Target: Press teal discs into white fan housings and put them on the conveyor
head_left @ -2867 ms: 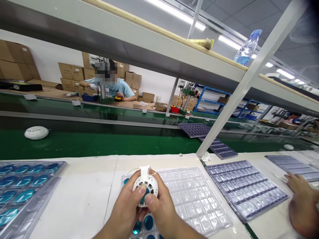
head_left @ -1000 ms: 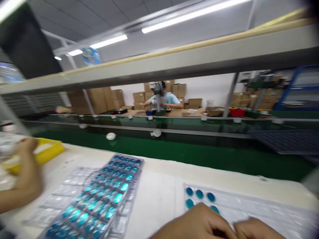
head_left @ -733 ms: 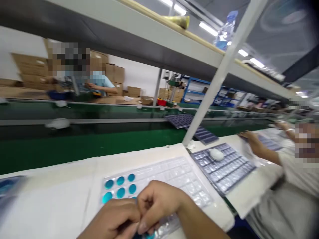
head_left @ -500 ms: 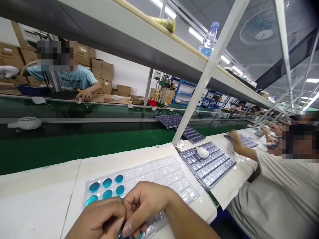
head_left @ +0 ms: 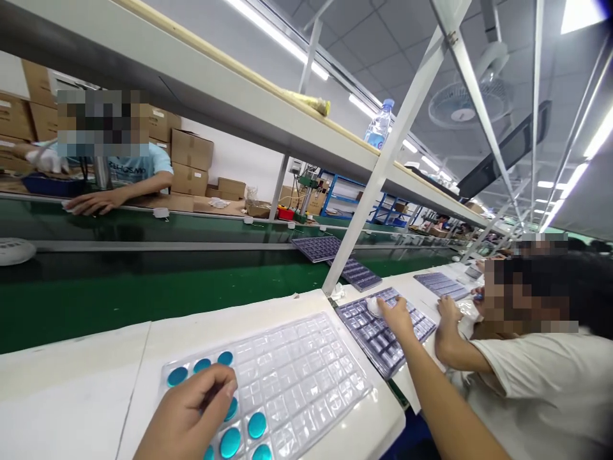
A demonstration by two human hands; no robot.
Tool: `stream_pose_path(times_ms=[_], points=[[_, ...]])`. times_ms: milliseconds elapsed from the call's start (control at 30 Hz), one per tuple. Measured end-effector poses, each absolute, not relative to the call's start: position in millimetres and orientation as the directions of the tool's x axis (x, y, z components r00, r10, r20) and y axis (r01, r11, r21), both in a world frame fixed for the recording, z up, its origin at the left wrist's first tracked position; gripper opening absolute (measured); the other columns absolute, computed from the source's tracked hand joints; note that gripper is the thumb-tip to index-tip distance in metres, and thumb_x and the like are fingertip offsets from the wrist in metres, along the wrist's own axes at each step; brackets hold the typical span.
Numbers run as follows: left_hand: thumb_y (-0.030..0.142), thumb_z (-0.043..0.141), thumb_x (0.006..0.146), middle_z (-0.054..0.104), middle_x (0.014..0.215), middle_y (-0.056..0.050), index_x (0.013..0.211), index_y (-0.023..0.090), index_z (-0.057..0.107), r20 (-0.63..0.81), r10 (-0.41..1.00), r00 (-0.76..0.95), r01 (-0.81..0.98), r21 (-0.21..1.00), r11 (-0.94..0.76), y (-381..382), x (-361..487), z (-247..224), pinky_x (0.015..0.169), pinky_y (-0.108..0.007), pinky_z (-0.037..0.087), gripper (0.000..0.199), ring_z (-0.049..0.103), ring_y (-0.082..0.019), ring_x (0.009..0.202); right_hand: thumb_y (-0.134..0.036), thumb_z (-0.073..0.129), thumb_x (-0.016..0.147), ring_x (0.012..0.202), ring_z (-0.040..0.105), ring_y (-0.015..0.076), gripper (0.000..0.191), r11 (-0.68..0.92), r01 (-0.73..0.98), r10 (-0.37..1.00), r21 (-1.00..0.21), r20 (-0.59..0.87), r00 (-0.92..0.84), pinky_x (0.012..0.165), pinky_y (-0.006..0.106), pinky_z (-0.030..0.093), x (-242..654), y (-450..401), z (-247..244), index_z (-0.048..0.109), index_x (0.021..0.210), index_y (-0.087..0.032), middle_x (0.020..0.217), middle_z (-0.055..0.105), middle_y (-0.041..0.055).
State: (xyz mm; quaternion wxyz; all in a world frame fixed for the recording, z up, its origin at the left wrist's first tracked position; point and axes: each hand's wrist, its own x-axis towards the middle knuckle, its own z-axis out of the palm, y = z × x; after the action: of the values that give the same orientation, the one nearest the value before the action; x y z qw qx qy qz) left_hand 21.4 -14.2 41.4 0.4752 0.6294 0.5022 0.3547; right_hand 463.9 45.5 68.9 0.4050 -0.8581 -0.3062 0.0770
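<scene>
Over the left part of a clear plastic tray (head_left: 306, 377), my left hand (head_left: 191, 409) has its fingers curled with thumb and fingertips together; anything between them is hidden. Several round teal discs (head_left: 230, 443) sit in the tray's pockets around and beneath it. My right hand (head_left: 396, 316) is stretched out to the right, over a dark compartment tray (head_left: 383, 358). Its fingers grip a small white rounded part (head_left: 373, 306) at that tray's upper left.
A green conveyor belt (head_left: 143, 281) runs behind the white table (head_left: 71, 377). A slanted white post (head_left: 357, 236) rises beside the dark tray. A co-worker in a light shirt (head_left: 541, 377) sits at the right, arms near that tray. Another person sits across the belt.
My right hand has left my left hand and reached right to the white part, taking hold of it. The neighbouring co-worker's arm has come closer. The view has shifted.
</scene>
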Motion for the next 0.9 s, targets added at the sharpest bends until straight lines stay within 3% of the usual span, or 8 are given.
stream_pose_path(times_ms=[133, 267, 400, 500, 567, 700, 800, 900], points=[[0.049, 0.059, 0.084, 0.053, 0.065, 0.002, 0.073, 0.024, 0.063, -0.009, 0.979, 0.204, 0.185, 0.982, -0.029, -14.2, 20.6, 50.0, 0.055, -0.025, 0.035, 0.027, 0.045, -0.017, 0.06, -0.033, 0.063, 0.096, 0.112, 0.06, 0.027, 0.038, -0.487, 0.479, 0.599, -0.73, 0.119, 0.792, 0.094, 0.049, 0.051, 451.3, 53.2, 64.2, 0.055, 0.129, -0.018, 0.132, 0.057, 0.0105], [0.043, 0.065, 0.084, 0.051, 0.06, 0.002, 0.069, 0.022, 0.063, -0.072, 0.971, 0.229, 0.017, 0.997, 0.07, -14.4, 24.7, 52.4, 0.055, -0.025, 0.036, 0.026, 0.046, -0.015, 0.057, -0.039, 0.064, 0.09, 0.107, 0.061, 0.0297, 0.063, -0.338, 0.548, 0.715, -0.765, 0.169, 0.678, 0.095, 0.047, 0.047, 393.7, 45.2, 64.5, 0.04, 0.143, -0.014, 0.124, 0.06, 0.0148], [0.053, 0.057, 0.089, 0.069, 0.099, -0.008, 0.108, 0.023, 0.066, -0.177, 0.928, 0.328, -0.198, 0.948, 0.25, -17.9, 32.3, 51.3, 0.07, -0.036, 0.054, 0.037, 0.066, -0.023, 0.077, -0.039, 0.071, 0.077, 0.086, 0.066, 0.0214, 0.083, -0.014, 0.55, 0.937, -0.835, 0.181, 0.299, 0.081, 0.033, 0.052, 281.5, 9.2, 48.4, 0.029, 0.149, -0.027, 0.108, 0.067, 0.0016], [0.05, 0.053, 0.093, 0.068, 0.111, -0.013, 0.128, 0.02, 0.056, -0.209, 0.905, 0.37, -0.388, 0.851, 0.355, -19.7, 35.7, 56.0, 0.081, -0.042, 0.056, 0.046, 0.068, -0.025, 0.086, -0.03, 0.076, 0.069, 0.106, 0.06, 0.0248, 0.099, 0.272, 0.448, 0.96, -0.852, 0.272, -0.067, 0.092, 0.037, 0.048, 211.7, -17.9, 43.0, 0.021, 0.152, -0.024, 0.125, 0.06, 0.0084], [0.043, 0.05, 0.095, 0.069, 0.098, -0.011, 0.12, 0.016, 0.058, -0.229, 0.92, 0.32, -0.482, 0.796, 0.366, -16.9, 34.6, 58.9, 0.074, -0.035, 0.057, 0.038, 0.066, -0.02, 0.078, -0.028, 0.075, 0.072, 0.112, 0.056, 0.026, 0.09, 0.311, 0.486, 0.95, -0.817, 0.285, -0.128, 0.093, 0.038, 0.046, 192.3, -27.9, 46.5, 0.028, 0.149, -0.021, 0.13, 0.055, 0.0112], [0.044, 0.047, 0.097, 0.063, 0.076, -0.003, 0.105, 0.017, 0.058, -0.28, 0.948, 0.151, -0.57, 0.759, 0.315, -6.4, 26.7, 57.8, 0.049, -0.023, 0.046, 0.031, 0.057, -0.014, 0.059, -0.021, 0.056, 0.088, 0.091, 0.061, 0.026, 0.017, 0.246, 0.778, 0.969, -0.578, 0.124, -0.215, 0.08, 0.039, 0.049, 197.8, -35.5, 50.7, 0.064, 0.102, -0.016, 0.1, 0.063, 0.0102], [0.049, 0.051, 0.094, 0.062, 0.075, -0.002, 0.104, 0.017, 0.057, -0.299, 0.95, 0.084, -0.599, 0.747, 0.288, -3.5, 23.8, 54.9, 0.044, -0.021, 0.041, 0.033, 0.054, -0.013, 0.056, -0.016, 0.056, 0.087, 0.094, 0.063, 0.0333, 0.013, 0.18, 0.937, 0.969, -0.3, -0.11, -0.222, 0.079, 0.044, 0.049, 200.8, -39.5, 44.3, 0.069, 0.088, -0.015, 0.099, 0.066, 0.0144], [0.053, 0.056, 0.09, 0.061, 0.072, -0.002, 0.104, 0.017, 0.059, -0.29, 0.955, 0.063, -0.595, 0.758, 0.269, -4.9, 24.9, 53.5, 0.042, -0.02, 0.037, 0.04, 0.049, -0.012, 0.052, -0.013, 0.06, 0.082, 0.1, 0.062, 0.038, 0.013, 0.179, 0.95, 0.956, -0.256, -0.181, -0.229, 0.08, 0.046, 0.047, 197.3, -41.4, 40.7, 0.067, 0.092, -0.013, 0.104, 0.066, 0.018]])
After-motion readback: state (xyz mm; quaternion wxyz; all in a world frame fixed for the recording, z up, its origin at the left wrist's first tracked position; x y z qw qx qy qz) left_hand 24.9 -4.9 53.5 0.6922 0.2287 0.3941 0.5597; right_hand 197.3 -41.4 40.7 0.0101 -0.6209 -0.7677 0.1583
